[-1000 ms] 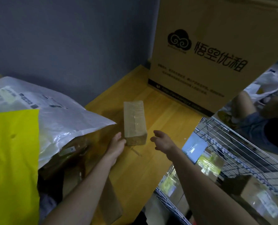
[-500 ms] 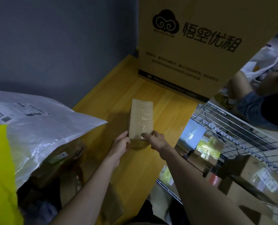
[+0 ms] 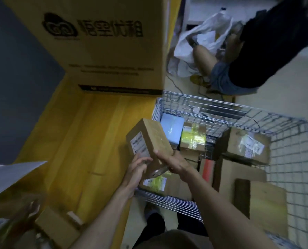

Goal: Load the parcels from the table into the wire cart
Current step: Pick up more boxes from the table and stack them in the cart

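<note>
Both hands (image 3: 139, 168) grip parcel (image 3: 148, 141), seemingly airborne.

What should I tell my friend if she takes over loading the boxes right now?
Left hand and right hand both grip the small brown cardboard parcel with a white label, held tilted in the air at the near-left corner of the silver wire cart.
Done: several cardboard boxes lie in the cart.
Left: lower this parcel in, then fetch the parcels at the yellow wooden table's near-left end.

Both forearms reach toward 12 o'clock. The left hand (image 3: 138, 165) and right hand (image 3: 173, 161) meet, fingers curled in a grip.
</note>
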